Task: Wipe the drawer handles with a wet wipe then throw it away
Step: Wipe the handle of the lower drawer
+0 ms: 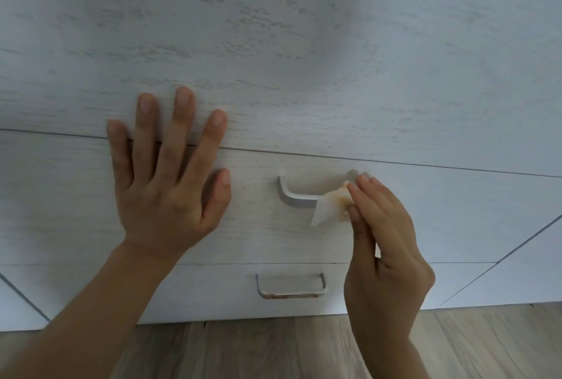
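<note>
Wiping the upper handle [296, 197] was in hand: my left hand [165, 184] lay flat and open on the drawer [425, 211], my right hand [383, 235] pinched the stained wipe [330, 205] at its right end, and I judged the soiled lower handle [290, 286] due next.

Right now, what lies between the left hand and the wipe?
The uncovered left end of the upper handle and bare drawer front, in the head view.
</note>
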